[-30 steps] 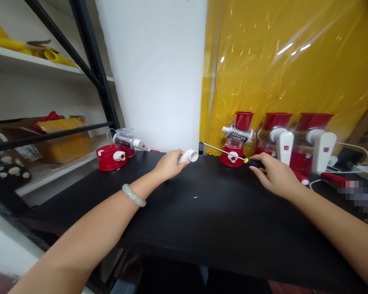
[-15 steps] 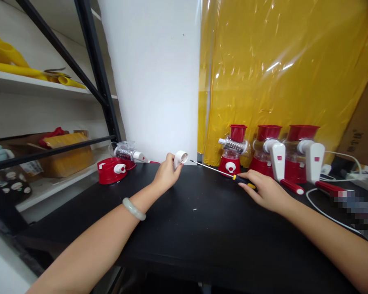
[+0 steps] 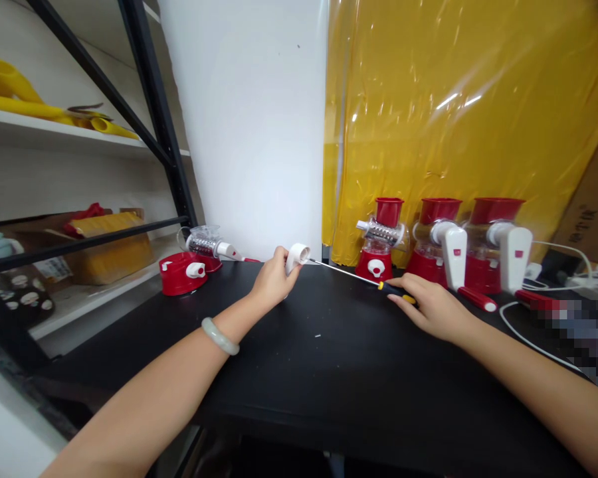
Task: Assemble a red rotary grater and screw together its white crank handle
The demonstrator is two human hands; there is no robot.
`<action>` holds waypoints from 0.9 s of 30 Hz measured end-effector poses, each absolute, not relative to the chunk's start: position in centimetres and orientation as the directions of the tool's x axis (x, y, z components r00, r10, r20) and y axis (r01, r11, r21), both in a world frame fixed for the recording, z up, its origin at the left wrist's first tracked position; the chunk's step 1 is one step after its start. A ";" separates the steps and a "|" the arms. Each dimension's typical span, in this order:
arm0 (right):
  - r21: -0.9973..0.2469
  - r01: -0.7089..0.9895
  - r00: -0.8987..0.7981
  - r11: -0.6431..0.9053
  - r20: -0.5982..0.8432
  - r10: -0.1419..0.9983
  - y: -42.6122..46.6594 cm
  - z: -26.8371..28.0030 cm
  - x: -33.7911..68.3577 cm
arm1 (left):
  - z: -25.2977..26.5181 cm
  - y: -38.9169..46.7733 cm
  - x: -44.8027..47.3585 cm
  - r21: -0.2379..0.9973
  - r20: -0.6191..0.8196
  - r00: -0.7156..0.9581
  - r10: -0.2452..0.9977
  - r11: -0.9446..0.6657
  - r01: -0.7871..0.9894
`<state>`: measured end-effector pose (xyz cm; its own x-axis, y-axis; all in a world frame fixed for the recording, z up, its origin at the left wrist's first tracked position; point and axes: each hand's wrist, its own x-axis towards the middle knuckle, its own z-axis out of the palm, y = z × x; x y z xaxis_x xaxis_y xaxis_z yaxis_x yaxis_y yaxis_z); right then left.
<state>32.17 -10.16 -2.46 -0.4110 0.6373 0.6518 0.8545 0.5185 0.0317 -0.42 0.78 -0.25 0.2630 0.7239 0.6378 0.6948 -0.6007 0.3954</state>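
My left hand (image 3: 273, 277) is closed on a white hollow plastic part (image 3: 297, 255) with a round open end facing right. Closed round the dark blue and yellow handle of a screwdriver (image 3: 346, 273) is my right hand (image 3: 428, 304). The screwdriver's thin metal shaft points left, its tip at the mouth of the white part; whether it touches inside is hidden. Behind the shaft stands a red rotary grater (image 3: 377, 264) with a metal drum. A red grater base (image 3: 179, 273) sits left of my left hand, beside another grater drum (image 3: 202, 244).
Two more red graters (image 3: 436, 259) with white cranks stand at the back right, near white cables (image 3: 538, 353). A small white scrap (image 3: 317, 336) lies on the black table (image 3: 299, 392). Shelves (image 3: 94, 292) with a dark metal frame (image 3: 154, 99) rise at left.
The screwdriver tip and the white part have come together, closing the gap between them. The whole view has shifted slightly.
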 end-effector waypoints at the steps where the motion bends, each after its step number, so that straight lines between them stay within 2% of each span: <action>1: 0.031 0.853 -0.411 0.521 0.654 0.635 -10.2 -2.4 32.2 | -0.3 0.8 -0.4 0.396 0.636 0.263 0.726 -0.599 0.696; 19: 0.010 0.859 -0.403 0.512 0.628 0.665 -10.1 -2.5 32.2 | -0.3 0.8 -0.4 0.356 0.648 0.264 0.714 -0.591 0.724; 23: -0.024 0.859 -0.391 0.511 0.614 0.686 -10.2 -2.5 32.1 | -0.2 0.7 -0.3 0.348 0.638 0.266 0.723 -0.579 0.737; 27: -0.078 0.835 -0.382 0.545 0.631 0.675 -10.0 -2.7 32.2 | -0.1 0.5 -0.3 0.285 0.627 0.274 0.729 -0.542 0.791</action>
